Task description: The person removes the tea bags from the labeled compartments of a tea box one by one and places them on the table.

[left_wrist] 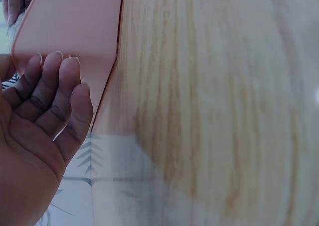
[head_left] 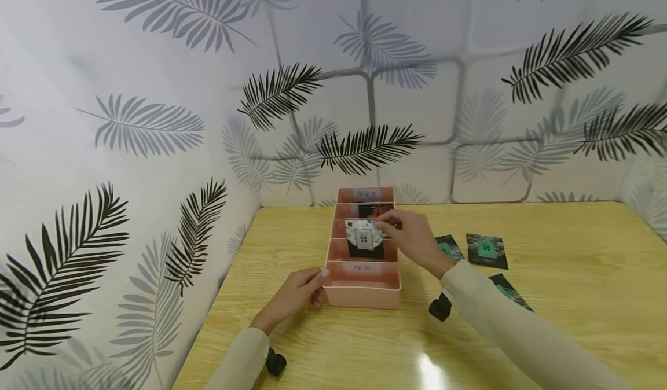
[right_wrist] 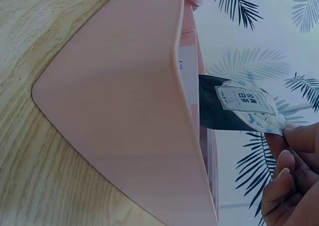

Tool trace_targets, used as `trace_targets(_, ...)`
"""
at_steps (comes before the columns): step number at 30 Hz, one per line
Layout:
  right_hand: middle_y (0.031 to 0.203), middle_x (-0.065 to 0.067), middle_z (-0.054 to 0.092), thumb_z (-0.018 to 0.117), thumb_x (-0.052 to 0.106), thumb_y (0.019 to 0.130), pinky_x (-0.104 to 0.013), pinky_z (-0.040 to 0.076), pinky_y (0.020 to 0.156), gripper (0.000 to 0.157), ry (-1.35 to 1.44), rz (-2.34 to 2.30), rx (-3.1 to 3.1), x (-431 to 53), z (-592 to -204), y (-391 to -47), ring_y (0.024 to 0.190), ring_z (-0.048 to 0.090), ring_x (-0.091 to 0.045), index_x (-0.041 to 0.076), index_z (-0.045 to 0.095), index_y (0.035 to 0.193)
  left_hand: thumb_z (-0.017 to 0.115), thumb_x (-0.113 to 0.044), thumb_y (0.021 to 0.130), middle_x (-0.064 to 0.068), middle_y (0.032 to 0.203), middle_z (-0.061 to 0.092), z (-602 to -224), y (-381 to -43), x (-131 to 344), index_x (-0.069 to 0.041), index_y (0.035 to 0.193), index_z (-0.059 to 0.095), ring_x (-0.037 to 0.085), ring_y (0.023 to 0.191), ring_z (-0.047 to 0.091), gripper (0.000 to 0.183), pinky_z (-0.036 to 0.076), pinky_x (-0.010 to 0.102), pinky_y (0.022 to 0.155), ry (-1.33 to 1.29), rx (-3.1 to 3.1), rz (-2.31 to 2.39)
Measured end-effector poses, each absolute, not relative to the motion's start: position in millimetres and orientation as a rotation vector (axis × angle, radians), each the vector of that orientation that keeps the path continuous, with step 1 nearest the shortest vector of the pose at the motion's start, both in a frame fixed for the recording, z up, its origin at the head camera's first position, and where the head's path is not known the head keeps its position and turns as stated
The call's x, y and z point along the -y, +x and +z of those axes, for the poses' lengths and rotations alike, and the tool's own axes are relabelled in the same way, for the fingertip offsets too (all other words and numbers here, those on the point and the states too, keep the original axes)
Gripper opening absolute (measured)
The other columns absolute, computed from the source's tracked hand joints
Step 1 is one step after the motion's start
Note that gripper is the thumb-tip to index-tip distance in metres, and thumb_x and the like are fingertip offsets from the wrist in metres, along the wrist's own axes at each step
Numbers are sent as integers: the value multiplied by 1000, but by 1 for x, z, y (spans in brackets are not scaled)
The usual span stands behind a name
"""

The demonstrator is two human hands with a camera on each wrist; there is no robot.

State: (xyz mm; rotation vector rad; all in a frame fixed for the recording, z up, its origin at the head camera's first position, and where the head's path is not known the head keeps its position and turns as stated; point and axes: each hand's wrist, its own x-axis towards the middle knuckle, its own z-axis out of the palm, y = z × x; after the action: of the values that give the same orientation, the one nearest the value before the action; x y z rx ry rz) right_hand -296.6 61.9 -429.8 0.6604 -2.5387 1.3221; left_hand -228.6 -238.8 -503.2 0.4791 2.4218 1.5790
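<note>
A long pink divided box (head_left: 362,297) stands on the table, with paper labels on some of its walls. My left hand (head_left: 293,294) grips its front left corner, thumb at the rim; in the left wrist view the curled fingers (left_wrist: 50,86) lie against the side wall. My right hand (head_left: 414,236) pinches a black-and-white sachet (head_left: 365,238) by its top right corner, above the box's middle compartments. In the right wrist view that printed sachet (right_wrist: 239,104) stands upright relative to the box, its lower edge partly hidden by the wall.
A dark sachet with red print (head_left: 372,210) stands in a rear compartment. Several black-and-green sachets lie on the wooden table right of the box, one (head_left: 487,249) flat and another (head_left: 509,291) partly behind my right sleeve. A leaf-patterned wall covering (head_left: 370,106) rises behind.
</note>
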Motion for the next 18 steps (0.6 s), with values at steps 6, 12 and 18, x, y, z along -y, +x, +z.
trace_targets(6,93,2,74,67,25,103,-37,53,68,15,607,1357,2539,-75,-424,-295,83,68,-22,15,77,109,51,-42,109,15,78,65,-500,-226,236,-2,88,60,23,68,62,47,62,41,65,469,-2409,1598)
trace_targets(12,100,0,75,66,26,104,-38,53,71,18,578,1339,2530,-89,-419,-292,85,67,-17,14,77,112,52,-43,108,12,78,65,-503,-225,234,-2,88,59,21,68,62,46,61,40,65,449,-2419,1596)
trace_targets(18,102,-3,75,67,27,103,-38,53,70,19,552,1301,2513,-105,-421,-291,85,67,-20,13,76,113,50,-44,109,10,75,64,-508,-225,234,-3,88,60,19,65,62,47,61,40,64,477,-2441,1584)
